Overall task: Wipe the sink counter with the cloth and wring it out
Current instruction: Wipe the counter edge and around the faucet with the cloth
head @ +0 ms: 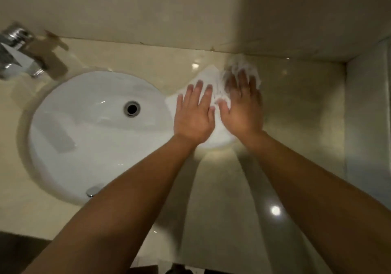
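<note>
While both palms press flat on a white cloth (208, 76), a person leans over a glossy cream stone counter (296, 108) beside a round white basin (84, 129). The left hand (193, 114) lies with fingers straight and slightly spread on the cloth's smoother, flatter part, right at the basin's rim. The right hand (243, 106) sits just beside it, thumbs nearly touching, its fingers also extended; the fingertips are blurred, and the fabric around them looks bunched and rumpled. Neither hand curls round the cloth; both rest open on top of it.

The cloth spreads in an irregular shape across the counter strip between the basin and the back wall, with one pointed corner toward the wall and its near edge hidden under the hands. The porcelain bowl is smooth and shiny, with a dark circular drain (132, 108) ringed in metal near its middle. A small chrome fitting (93, 190) shows at the bowl's near wall. At far left, a chrome tap (19, 49) with angular, blocky surfaces stands on the counter, blurred. Polished stone reflects bright spots of light, one round glare between the two bare forearms. A matching cream upstand (190, 9) runs along the back, meeting a paler side wall at right.
</note>
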`<state>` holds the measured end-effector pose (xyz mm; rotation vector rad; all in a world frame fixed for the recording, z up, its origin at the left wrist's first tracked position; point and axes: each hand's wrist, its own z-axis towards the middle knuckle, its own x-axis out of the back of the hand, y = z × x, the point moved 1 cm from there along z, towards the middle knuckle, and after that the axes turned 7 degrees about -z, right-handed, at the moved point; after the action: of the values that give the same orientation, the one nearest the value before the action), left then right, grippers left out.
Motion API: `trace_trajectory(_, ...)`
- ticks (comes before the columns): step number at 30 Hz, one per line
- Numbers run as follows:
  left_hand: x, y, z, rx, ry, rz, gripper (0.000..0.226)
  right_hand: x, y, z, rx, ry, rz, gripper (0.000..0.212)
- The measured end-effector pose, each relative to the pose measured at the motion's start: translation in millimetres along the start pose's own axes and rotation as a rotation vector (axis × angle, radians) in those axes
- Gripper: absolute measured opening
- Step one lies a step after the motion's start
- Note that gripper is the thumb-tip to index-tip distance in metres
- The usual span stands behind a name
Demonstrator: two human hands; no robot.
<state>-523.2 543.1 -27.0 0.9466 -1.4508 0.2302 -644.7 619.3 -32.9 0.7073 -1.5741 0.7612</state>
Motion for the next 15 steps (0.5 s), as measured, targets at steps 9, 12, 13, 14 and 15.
trace_trajectory(9, 7.5, -7.6, 47.0, -0.056, -0.01, 0.039, 0.057, 0.3, 1.3, 32.1, -0.12, -0.004, 0.053, 0.065)
trace_trajectory(12, 2.8, -7.5, 12.7, -0.099, -0.008, 0.014, 0.057, -2.2, -3.2, -4.8, -0.108, 0.082, 0.088, 0.062)
trace_trajectory(13, 0.3, -7.9, -3.7, -0.107, -0.015, -0.007, 0.056, -5.0, -5.5, -21.8, -0.11, 0.091, 0.091, 0.062)
trace_trajectory(14, -2.0, -8.2, -21.8, -0.117, -0.016, -0.027, 0.056, -8.0, -8.2, -40.7, -0.116, 0.096, 0.1, 0.063)
trace_trajectory(15, -4.3, -8.6, -41.1, -0.126, -0.015, -0.043, 0.056, -11.2, -11.3, -60.5, -0.125, 0.098, 0.114, 0.064)
